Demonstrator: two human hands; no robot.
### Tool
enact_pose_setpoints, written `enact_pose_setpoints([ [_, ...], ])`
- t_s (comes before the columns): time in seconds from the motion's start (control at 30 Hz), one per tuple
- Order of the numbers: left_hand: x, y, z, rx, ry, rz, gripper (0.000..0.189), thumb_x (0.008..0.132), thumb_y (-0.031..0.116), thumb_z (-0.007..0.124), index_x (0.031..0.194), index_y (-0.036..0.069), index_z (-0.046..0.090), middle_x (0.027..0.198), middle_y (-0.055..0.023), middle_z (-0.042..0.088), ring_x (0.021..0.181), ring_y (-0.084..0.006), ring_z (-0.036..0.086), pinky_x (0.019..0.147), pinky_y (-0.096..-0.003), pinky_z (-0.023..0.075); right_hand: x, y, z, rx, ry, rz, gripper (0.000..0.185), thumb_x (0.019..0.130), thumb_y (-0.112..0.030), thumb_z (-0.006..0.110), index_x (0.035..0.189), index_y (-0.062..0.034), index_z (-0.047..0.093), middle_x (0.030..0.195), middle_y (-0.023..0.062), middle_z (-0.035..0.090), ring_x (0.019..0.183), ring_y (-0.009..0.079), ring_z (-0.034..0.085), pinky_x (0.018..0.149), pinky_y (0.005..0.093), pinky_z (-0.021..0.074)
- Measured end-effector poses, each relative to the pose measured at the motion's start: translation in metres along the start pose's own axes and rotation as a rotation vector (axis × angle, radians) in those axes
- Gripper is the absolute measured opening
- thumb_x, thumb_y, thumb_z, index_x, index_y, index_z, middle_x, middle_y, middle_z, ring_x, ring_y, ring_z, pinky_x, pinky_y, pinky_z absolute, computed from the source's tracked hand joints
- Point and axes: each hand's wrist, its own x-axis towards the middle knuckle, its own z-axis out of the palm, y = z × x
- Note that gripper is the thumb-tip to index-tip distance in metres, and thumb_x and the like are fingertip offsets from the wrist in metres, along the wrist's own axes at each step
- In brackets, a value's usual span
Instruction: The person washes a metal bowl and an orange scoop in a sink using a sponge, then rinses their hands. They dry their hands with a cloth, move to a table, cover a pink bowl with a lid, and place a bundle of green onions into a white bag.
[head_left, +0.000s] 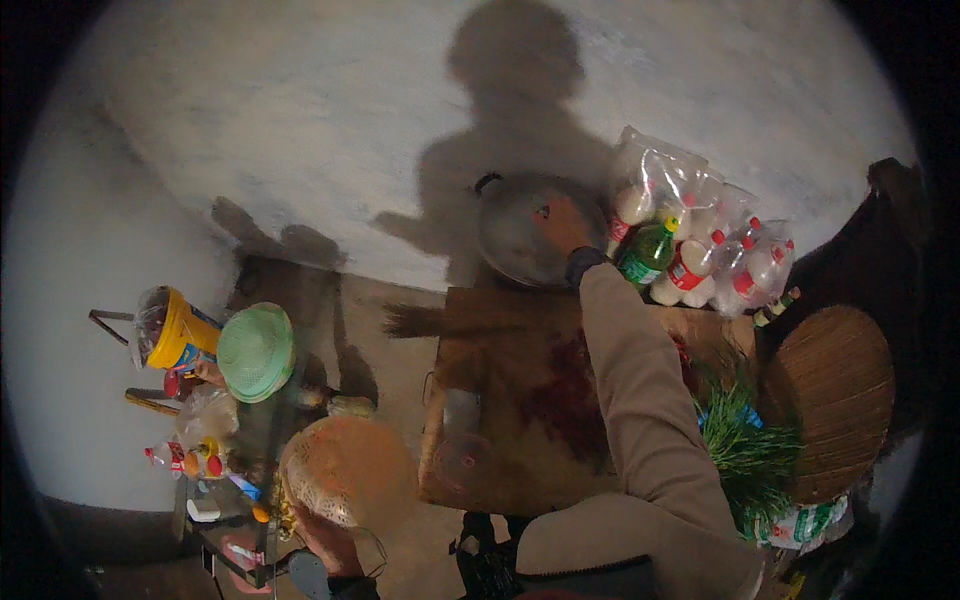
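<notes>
My right hand (568, 227) reaches to the wall and grips the dark knob (543, 212) of a large round metal lid (510, 244). A dark curved handle (487, 182) shows at the lid's upper left. Low on the left, my left hand (326, 536) holds a round perforated basket (319, 476) by its lower side. The basket's broad orange-brown area is blurred, so I cannot tell what it holds. Between my hands lies a wooden board (517, 480) with a dark red stain (566, 397).
Several bottles (679, 270), some in clear wrap, stand right of the lid. Green stalks (750, 442) lie before a round woven tray (832, 405). A straw brush (416, 321) and a grey cleaver-like blade (461, 412) lie on the board. Left are a green colander (256, 352) and yellow bucket (184, 330).
</notes>
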Motion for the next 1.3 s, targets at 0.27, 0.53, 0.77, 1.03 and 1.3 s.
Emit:
enact_pose_setpoints([
  [0.27,-0.025,-0.004,-0.020,0.369,0.209,0.273,0.047,0.109,0.028,0.037,0.144,-0.003,0.040,0.139,-0.0145,0.049,0.126,-0.0224,0.047,0.106,-0.0324,0.0370,0.026,0.024,0.028,-0.122,-0.076,-0.118,0.045,0.086,-0.036,0.068,0.113,-0.0011,0.060,0.115,0.0242,0.060,0.110,0.0426,0.055,0.091,0.0535,0.0465],
  [0.53,-0.021,0.004,-0.011,0.610,0.144,0.314,0.054,0.107,0.036,0.039,0.145,-0.002,0.039,0.143,-0.0146,0.045,0.129,-0.0242,0.045,0.108,-0.0371,0.0368,0.005,-0.005,-0.023,0.105,0.112,-0.173,0.036,0.086,-0.032,0.068,0.101,0.0007,0.062,0.095,0.0215,0.065,0.095,0.0404,0.060,0.084,0.0491,0.0476],
  [0.77,-0.007,0.028,0.070,0.032,-0.133,0.106,0.060,0.107,0.045,0.035,0.150,0.004,0.035,0.150,-0.0111,0.041,0.136,-0.0267,0.041,0.112,-0.0410,0.0343,-0.108,-0.044,-0.155,0.599,0.084,-0.147,0.033,0.086,-0.027,0.072,0.106,-0.0013,0.067,0.089,0.0172,0.066,0.080,0.0305,0.065,0.074,0.0416,0.0515],
  [1.03,0.043,0.031,0.224,-0.228,-0.405,0.001,0.063,0.104,0.051,0.039,0.150,0.008,0.036,0.151,-0.0096,0.042,0.136,-0.0281,0.042,0.112,-0.0447,0.0359,-0.315,-0.049,-0.258,0.462,-0.041,0.133,0.029,0.084,-0.017,0.074,0.108,-0.0023,0.067,0.095,0.0121,0.066,0.078,0.0221,0.064,0.072,0.0338,0.0516],
  [1.3,0.126,-0.051,0.359,-0.121,-0.854,0.074,0.051,0.104,0.042,0.040,0.142,0.008,0.046,0.141,-0.0075,0.051,0.128,-0.0237,0.050,0.105,-0.0407,0.0445,-0.459,-0.088,-0.326,0.390,0.185,0.490,0.027,0.090,-0.013,0.068,0.112,0.0010,0.064,0.093,0.0060,0.062,0.077,0.0127,0.059,0.070,0.0294,0.0505],
])
